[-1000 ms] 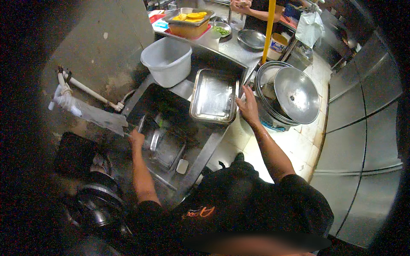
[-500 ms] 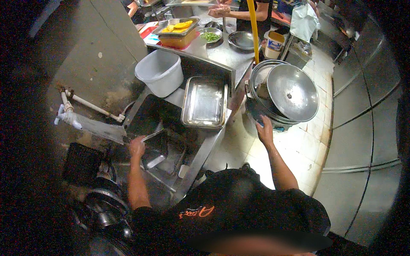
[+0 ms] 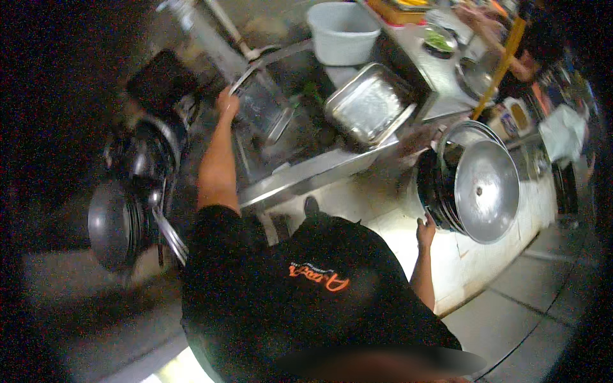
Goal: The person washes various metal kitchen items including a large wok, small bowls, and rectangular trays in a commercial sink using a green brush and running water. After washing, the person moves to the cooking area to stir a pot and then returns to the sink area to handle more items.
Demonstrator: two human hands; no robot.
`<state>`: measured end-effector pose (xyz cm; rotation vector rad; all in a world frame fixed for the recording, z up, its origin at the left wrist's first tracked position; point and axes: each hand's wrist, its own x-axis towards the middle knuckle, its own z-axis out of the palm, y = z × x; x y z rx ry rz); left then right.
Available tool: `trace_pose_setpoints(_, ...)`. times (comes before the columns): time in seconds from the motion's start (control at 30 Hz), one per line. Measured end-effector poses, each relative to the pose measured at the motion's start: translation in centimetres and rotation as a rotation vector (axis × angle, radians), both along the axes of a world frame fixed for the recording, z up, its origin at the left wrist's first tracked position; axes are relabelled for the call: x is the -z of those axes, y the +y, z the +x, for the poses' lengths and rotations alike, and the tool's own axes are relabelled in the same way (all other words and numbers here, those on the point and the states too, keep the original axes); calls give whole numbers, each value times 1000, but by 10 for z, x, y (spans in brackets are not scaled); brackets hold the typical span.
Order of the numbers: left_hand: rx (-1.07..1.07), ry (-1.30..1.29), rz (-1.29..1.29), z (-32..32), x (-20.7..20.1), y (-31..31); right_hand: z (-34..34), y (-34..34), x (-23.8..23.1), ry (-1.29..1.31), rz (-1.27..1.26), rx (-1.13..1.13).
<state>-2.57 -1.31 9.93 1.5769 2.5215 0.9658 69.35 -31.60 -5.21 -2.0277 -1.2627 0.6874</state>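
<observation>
My left hand (image 3: 228, 104) grips the rim of a rectangular pan (image 3: 255, 105), which is tilted in the sink (image 3: 252, 163). The far rim of that pan shows as a bright strip; motion blurs its walls. On the right, my right hand (image 3: 426, 233) is raised at the near edge of a stack of round metal pans (image 3: 440, 195). A broad, shiny round metal pan or lid (image 3: 488, 191) leans at the front of this stack. Blur hides whether the right fingers close on an edge. Beyond the sink lies a rectangular steel tray (image 3: 370, 105).
A pale plastic tub (image 3: 343, 38) stands behind the tray. Several dark pans (image 3: 115, 223) are stacked at left. At the far right a co-worker's arm (image 3: 485, 32) is over the counter (image 3: 440, 89), near a bowl of greens (image 3: 440, 41). A yellow pole (image 3: 501, 67) rises there.
The view has swung, so the sink sits higher and the stack lower and further right. My left hand has lifted the rectangular pan's rim; my right hand stays beside the stack.
</observation>
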Motion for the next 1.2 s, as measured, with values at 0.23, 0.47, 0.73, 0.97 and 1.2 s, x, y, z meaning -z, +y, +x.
trace_pose_setpoints(0.23,-37,0,88,38,-35,-45,56,-58,86,-94,-410,-100)
trace_pose_setpoints(0.47,197,194,532,120,-126,-75,60,-58,59,46,-468,-19)
trace_pose_setpoints(0.73,421,-1371,371,255,-90,-110,25,-28,51,131,-364,32)
trace_pose_setpoints(0.97,395,-1128,-51,188,7,-33,-34,-11,26,76,-353,8)
trace_pose_setpoints(1.2,-64,-1733,216,13,91,59,-59,-41,31,69,-505,50)
